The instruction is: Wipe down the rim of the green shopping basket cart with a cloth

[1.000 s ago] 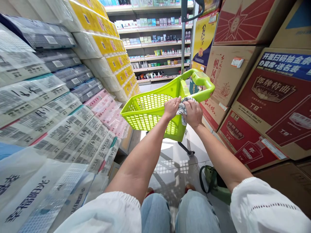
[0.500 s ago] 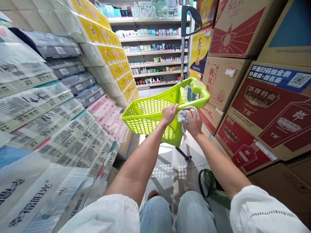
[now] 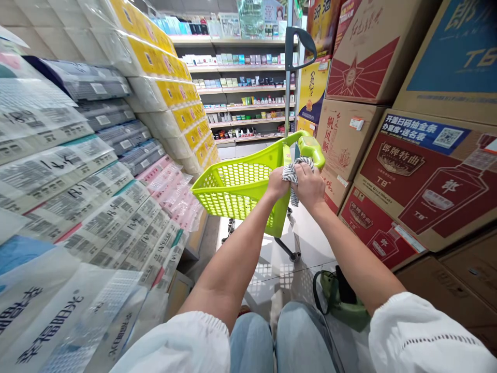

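A lime-green cart basket (image 3: 233, 173) with perforated sides stands in the aisle in front of me. Its near rim, by the handle, is under my hands. My left hand (image 3: 278, 182) is closed on that rim, its fingers touching the cloth. Just to the right, my right hand (image 3: 309, 182) grips a striped grey-and-white cloth (image 3: 289, 173) against the rim next to the handle. Part of the cloth hangs below the fingers. The dark upper handle (image 3: 298, 49) rises on a metal pole behind the basket.
Packaged goods (image 3: 97, 207) are piled on the left, with yellow-and-white packs (image 3: 155, 57) behind them. Red and brown cartons (image 3: 411, 171) are stacked on the right. A green bag (image 3: 344, 305) lies on the floor by my legs. Stocked shelves (image 3: 248, 67) stand at the back.
My left hand has moved right along the rim, up against the cloth. My right hand stays on the cloth. The cart and the surroundings have shifted slightly in view.
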`<action>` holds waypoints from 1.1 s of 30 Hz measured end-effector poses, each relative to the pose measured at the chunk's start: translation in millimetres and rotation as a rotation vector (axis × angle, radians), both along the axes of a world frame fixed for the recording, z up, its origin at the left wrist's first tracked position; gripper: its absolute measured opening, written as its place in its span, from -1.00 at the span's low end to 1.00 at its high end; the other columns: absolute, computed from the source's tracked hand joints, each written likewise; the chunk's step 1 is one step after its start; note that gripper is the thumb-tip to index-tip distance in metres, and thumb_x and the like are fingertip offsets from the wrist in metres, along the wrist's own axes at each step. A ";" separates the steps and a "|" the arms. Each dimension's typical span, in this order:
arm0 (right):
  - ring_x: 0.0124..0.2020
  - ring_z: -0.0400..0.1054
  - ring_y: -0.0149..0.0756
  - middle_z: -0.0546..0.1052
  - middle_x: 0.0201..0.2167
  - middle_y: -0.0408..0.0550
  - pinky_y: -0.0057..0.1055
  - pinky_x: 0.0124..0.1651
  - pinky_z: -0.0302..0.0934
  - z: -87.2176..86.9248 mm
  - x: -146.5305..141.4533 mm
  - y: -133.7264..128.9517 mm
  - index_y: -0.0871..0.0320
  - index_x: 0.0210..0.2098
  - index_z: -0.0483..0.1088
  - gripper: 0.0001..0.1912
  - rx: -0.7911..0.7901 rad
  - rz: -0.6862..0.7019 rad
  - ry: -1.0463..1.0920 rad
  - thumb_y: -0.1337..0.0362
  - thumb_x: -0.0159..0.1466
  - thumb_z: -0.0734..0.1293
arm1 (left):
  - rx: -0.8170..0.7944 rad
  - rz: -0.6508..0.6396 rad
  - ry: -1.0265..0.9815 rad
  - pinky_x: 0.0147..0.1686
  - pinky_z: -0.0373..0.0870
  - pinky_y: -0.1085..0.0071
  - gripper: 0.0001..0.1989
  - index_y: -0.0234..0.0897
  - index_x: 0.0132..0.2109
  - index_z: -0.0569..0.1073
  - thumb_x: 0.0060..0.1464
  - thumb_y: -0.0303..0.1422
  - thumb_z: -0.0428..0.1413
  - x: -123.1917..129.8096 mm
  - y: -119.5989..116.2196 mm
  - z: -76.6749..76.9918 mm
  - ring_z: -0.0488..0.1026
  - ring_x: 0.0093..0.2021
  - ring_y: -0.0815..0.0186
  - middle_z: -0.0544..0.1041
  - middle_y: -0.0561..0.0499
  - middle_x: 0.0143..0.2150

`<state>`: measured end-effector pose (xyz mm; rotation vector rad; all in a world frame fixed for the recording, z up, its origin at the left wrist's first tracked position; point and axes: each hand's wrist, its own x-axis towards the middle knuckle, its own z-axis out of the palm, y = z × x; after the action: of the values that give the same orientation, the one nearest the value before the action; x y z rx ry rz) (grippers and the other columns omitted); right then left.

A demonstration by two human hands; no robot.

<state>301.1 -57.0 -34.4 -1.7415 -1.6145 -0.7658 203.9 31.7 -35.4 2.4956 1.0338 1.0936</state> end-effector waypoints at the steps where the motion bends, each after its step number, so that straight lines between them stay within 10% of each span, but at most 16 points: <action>1: -0.08 0.20 -0.04 0.38 0.06 0.13 -0.25 -0.19 0.21 0.0 4.4 -0.1 0.12 0.11 0.28 -0.57 -0.011 0.008 -0.019 0.17 0.26 0.19 | 0.021 0.005 0.010 -0.17 0.29 0.37 -0.79 -0.24 -0.25 0.50 0.11 -0.40 -0.04 1.3 -0.4 -0.7 0.45 -0.16 0.20 0.56 -0.07 -0.17; 11: -0.09 0.26 -0.07 0.43 -0.01 0.09 -0.21 -0.08 0.18 15.3 52.0 -9.7 0.15 0.02 0.34 -0.61 0.127 -0.073 0.111 0.12 0.28 0.16 | 0.017 0.121 0.027 -0.20 0.20 0.36 -0.51 -0.20 -0.36 0.46 0.28 -0.09 -0.24 0.3 -16.1 6.8 0.42 -0.17 0.25 0.54 -0.03 -0.26; 22: -0.08 0.24 -0.08 0.43 0.03 0.02 -0.30 -0.15 0.17 10.5 -5.2 -11.9 0.06 0.06 0.33 -0.60 -0.059 0.044 0.006 0.12 0.27 0.20 | 0.036 0.200 0.084 -0.15 0.21 0.34 -0.80 -0.16 -0.31 0.46 0.16 -0.29 -0.04 -12.1 -8.7 3.3 0.41 -0.12 0.20 0.56 0.00 -0.21; 29: -0.22 0.34 -0.18 0.52 -0.18 -0.01 -0.34 -0.18 0.18 42.6 41.9 -10.2 0.10 -0.15 0.45 -0.70 -0.044 0.061 0.310 0.12 0.23 0.21 | -0.009 0.177 -0.027 -0.27 0.17 0.39 -0.67 -0.19 -0.41 0.44 0.19 -0.19 -0.10 -22.1 -7.8 6.0 0.38 -0.25 0.28 0.53 0.06 -0.34; 33: -0.27 0.36 -0.25 0.54 -0.26 -0.09 -0.38 -0.20 0.20 48.6 63.7 -7.4 0.11 -0.20 0.47 -0.73 -0.152 0.313 0.441 0.18 0.18 0.22 | -0.045 0.184 -0.025 -0.26 0.17 0.41 -0.67 -0.20 -0.41 0.44 0.18 -0.21 -0.11 -38.0 -10.2 8.8 0.36 -0.25 0.30 0.51 0.07 -0.35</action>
<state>364.8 -64.4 14.2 -1.5645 -1.6048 -0.1007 165.8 21.5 -26.6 2.3836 1.2879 1.1341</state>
